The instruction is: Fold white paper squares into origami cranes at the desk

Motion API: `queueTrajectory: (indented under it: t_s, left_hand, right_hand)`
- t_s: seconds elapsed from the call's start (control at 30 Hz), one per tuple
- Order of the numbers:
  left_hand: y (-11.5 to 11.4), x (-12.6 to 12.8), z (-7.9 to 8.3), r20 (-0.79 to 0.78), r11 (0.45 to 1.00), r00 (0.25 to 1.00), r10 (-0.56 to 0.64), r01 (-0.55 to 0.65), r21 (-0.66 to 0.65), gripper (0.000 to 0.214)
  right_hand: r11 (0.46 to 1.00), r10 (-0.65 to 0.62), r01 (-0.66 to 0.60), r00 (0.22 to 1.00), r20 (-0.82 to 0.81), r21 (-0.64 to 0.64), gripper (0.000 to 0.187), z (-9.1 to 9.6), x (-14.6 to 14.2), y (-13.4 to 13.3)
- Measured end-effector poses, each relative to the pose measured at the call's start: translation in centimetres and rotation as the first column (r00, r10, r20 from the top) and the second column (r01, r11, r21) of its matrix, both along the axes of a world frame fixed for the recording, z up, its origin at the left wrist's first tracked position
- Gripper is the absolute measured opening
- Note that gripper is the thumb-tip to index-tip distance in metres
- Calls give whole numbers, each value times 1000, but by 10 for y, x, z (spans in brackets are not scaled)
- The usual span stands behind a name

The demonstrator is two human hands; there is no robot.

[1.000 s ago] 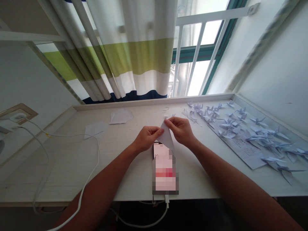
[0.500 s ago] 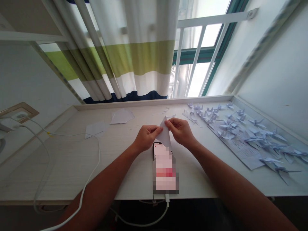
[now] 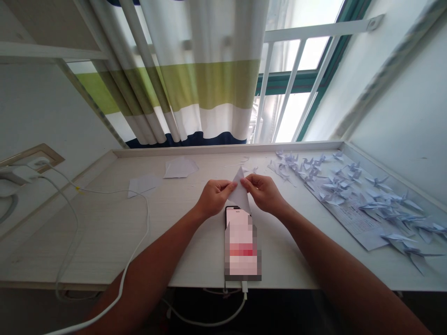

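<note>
A folded piece of white paper (image 3: 240,195), pointed at the top, is held up between both hands over the middle of the desk. My left hand (image 3: 217,197) pinches its left side between thumb and fingers. On the right edge, near the tip, my right hand (image 3: 262,191) grips the same paper with thumb and forefinger. Just below the paper lies a phone (image 3: 240,251) with a pinkish lit screen, partly blurred out; the paper's lower corner overlaps its top end.
Many folded paper cranes (image 3: 379,204) lie along the right side, some on a printed sheet (image 3: 363,230). Loose white paper sheets (image 3: 178,167) rest at the back left. A white cable (image 3: 147,218) crosses the desk and my left forearm. Another charging cable (image 3: 244,288) joins the phone's lower end.
My right hand has slid slightly down the paper's edge, leaving more of the tip showing. The whole view has shifted a little; both hands keep their hold.
</note>
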State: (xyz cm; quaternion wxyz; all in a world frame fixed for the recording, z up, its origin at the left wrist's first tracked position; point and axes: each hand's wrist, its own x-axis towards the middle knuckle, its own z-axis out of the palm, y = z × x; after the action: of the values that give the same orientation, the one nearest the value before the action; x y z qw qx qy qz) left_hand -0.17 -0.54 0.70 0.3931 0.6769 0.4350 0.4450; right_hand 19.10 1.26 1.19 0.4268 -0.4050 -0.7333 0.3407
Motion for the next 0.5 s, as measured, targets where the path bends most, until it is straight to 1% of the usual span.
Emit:
queueTrajectory:
  t_s: [0.07, 0.2, 0.37, 0.5]
  left_hand:
    - [1, 0, 0, 16, 1000, 1000, 16, -16, -8, 43]
    - [3, -3, -1, 24, 997, 997, 71, -71, -7, 44]
    - [6, -7, 1, 7, 996, 996, 88, -88, 14, 44]
    - [7, -9, 1, -15, 990, 990, 137, -136, 36, 46]
  right_hand:
    - [1000, 4, -4, 1000, 21, -2, 45, 0, 0, 0]
    - [997, 69, -66, 994, 84, -35, 40, 2, 1, -2]
    - [994, 83, -78, 995, 62, -74, 39, 1, -1, -3]
    - [978, 168, -153, 981, 95, -145, 35, 1, 0, -3]
